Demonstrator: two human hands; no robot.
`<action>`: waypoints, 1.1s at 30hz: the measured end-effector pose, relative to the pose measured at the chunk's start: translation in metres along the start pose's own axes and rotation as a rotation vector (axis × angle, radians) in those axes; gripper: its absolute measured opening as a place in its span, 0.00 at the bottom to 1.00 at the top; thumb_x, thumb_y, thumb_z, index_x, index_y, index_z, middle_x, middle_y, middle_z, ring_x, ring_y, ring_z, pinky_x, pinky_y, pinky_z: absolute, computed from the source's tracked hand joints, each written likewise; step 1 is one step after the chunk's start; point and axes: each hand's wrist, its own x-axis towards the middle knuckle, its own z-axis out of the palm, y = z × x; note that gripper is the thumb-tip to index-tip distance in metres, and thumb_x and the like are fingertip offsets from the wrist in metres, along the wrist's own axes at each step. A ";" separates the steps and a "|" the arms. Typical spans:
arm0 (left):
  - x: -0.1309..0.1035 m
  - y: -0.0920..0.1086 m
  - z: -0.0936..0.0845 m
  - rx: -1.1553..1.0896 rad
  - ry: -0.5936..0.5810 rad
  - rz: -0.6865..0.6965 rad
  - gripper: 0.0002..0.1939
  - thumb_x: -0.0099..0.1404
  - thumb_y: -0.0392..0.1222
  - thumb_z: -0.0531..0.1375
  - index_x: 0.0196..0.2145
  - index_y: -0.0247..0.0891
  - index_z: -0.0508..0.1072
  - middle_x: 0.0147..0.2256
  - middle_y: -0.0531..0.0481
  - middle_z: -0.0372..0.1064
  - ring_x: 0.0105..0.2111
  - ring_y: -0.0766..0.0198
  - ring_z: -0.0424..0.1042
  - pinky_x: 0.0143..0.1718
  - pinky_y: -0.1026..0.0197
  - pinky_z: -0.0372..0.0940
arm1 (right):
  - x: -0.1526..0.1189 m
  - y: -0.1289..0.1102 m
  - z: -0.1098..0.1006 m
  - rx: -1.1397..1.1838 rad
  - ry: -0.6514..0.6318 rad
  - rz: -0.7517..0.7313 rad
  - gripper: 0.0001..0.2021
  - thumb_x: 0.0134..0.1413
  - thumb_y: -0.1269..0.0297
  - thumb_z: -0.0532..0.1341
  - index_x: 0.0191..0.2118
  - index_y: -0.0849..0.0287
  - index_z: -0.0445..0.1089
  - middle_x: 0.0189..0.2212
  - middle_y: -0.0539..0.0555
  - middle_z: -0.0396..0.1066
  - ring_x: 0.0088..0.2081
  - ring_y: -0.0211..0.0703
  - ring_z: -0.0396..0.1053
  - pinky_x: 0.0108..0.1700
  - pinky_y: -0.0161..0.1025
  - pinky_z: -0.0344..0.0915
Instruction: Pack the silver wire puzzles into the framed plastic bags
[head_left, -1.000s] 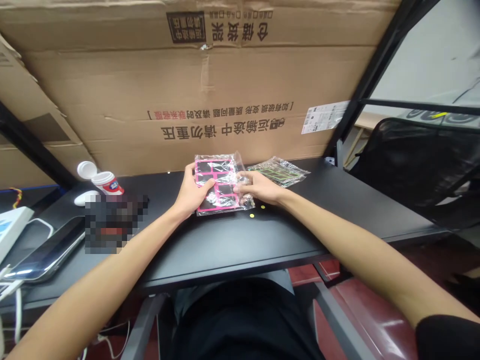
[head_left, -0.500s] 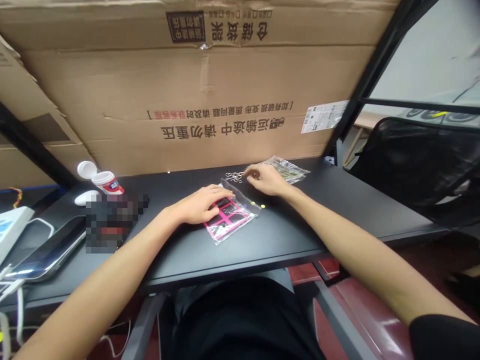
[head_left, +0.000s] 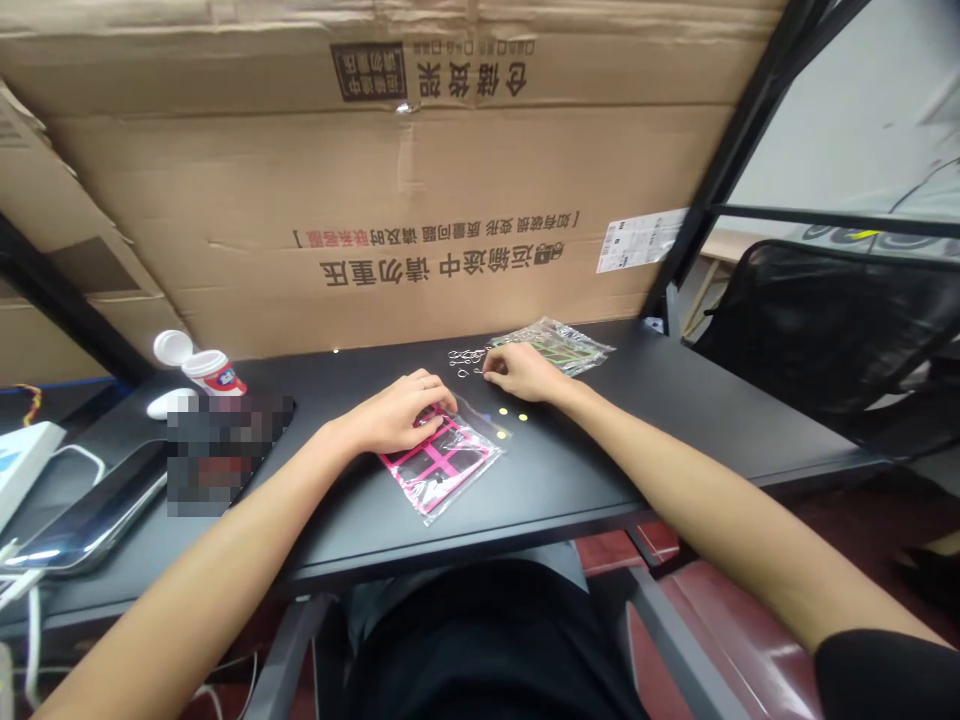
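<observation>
My left hand [head_left: 409, 412] is closed on the upper edge of a clear plastic bag [head_left: 442, 465] that holds a pink-and-black grid-patterned piece. The bag lies flat on the dark desk, its upper left part hidden under the fingers. Beyond it, my right hand [head_left: 529, 372] pinches what looks like a small metal ring at its fingertips. Several more small metal rings [head_left: 463, 357] lie loose beside those fingers. Small yellow discs [head_left: 523, 417] sit between the two hands. Partly behind my right hand is another clear bag [head_left: 585, 345] with a green-patterned piece.
A white and red tub [head_left: 217, 372] with its lid flipped up stands at the left, near a white rounded object [head_left: 171, 403]. A phone [head_left: 94, 510] with cables lies closer in. A cardboard sheet [head_left: 405, 180] walls off the back of the desk.
My left hand and the pink-patterned bag have shifted slightly left and nearer to me, uncovering another yellow disc. My right hand has come a little nearer, with its fingertips lower by the metal rings.
</observation>
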 end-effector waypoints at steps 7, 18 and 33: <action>0.000 -0.003 0.001 0.020 -0.015 0.007 0.08 0.79 0.41 0.57 0.47 0.43 0.77 0.46 0.46 0.77 0.49 0.53 0.73 0.54 0.49 0.67 | -0.006 -0.002 -0.014 0.024 -0.145 0.033 0.12 0.57 0.77 0.64 0.45 0.59 0.80 0.35 0.55 0.83 0.36 0.45 0.78 0.40 0.38 0.69; 0.000 -0.004 0.002 0.047 -0.005 -0.102 0.07 0.81 0.40 0.53 0.46 0.44 0.71 0.43 0.49 0.77 0.43 0.56 0.75 0.50 0.50 0.66 | -0.008 -0.008 -0.018 0.011 -0.242 -0.009 0.03 0.66 0.66 0.66 0.42 0.58 0.78 0.35 0.54 0.83 0.35 0.43 0.76 0.39 0.37 0.65; 0.000 -0.002 0.001 0.060 -0.006 -0.099 0.07 0.81 0.42 0.53 0.46 0.44 0.71 0.43 0.48 0.77 0.42 0.56 0.75 0.49 0.50 0.67 | -0.035 -0.010 -0.039 -0.012 -0.260 -0.164 0.15 0.69 0.63 0.63 0.56 0.58 0.82 0.52 0.60 0.83 0.50 0.54 0.80 0.55 0.47 0.75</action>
